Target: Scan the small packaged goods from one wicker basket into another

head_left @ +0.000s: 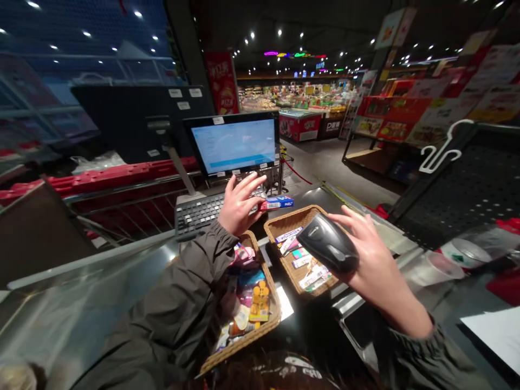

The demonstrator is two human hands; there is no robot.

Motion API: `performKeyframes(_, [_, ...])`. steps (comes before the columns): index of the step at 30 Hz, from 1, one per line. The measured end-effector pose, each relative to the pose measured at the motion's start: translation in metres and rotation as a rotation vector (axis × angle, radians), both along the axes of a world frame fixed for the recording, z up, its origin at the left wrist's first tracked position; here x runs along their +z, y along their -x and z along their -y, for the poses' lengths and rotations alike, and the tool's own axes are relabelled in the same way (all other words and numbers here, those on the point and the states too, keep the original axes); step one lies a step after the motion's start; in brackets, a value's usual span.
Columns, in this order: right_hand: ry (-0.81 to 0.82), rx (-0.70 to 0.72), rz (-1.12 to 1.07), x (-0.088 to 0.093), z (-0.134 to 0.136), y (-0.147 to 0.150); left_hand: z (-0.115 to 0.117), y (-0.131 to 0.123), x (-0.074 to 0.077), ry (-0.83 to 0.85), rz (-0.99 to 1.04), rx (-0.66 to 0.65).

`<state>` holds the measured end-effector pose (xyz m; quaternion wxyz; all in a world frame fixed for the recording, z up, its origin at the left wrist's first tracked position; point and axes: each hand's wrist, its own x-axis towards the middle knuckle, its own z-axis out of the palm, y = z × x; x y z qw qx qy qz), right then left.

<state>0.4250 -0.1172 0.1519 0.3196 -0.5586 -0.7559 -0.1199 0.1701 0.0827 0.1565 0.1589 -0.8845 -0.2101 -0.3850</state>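
My left hand (239, 203) hovers over the right end of a grey keyboard (203, 212), fingers spread and holding nothing. A small red and blue box (277, 203) lies just to its right on the counter. My right hand (368, 260) grips a black handheld barcode scanner (331, 242), held above a wicker basket (284, 225) of small packets. The lit till screen (234, 144) stands behind the keyboard.
A second wicker basket (260, 330) of sweets sits nearer to me, under my left sleeve. Red shopping trolleys (109, 187) line the left side. A black perforated panel (467, 189) and a white hook (441, 151) stand at right, with shop shelves beyond.
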Motion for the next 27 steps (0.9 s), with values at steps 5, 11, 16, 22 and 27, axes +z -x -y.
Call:
performKeyframes(5, [0.004,0.113,0.026,0.006,-0.002,0.034,0.024,0.052,0.008,-0.027,0.002,0.107])
performKeyframes(11, [-0.003,0.227,0.051,0.013,-0.003,0.066,0.047,0.104,0.011,0.003,-0.002,0.24])
performKeyframes(16, [0.028,0.305,0.059,0.013,-0.002,0.086,0.061,0.133,0.01,-0.009,-0.021,0.302])
performKeyframes(22, [0.001,0.345,0.055,0.014,-0.001,0.097,0.07,0.149,0.008,0.002,-0.026,0.323])
performKeyframes(27, [0.018,0.339,0.063,0.012,-0.001,0.098,0.073,0.153,0.004,0.015,-0.023,0.307])
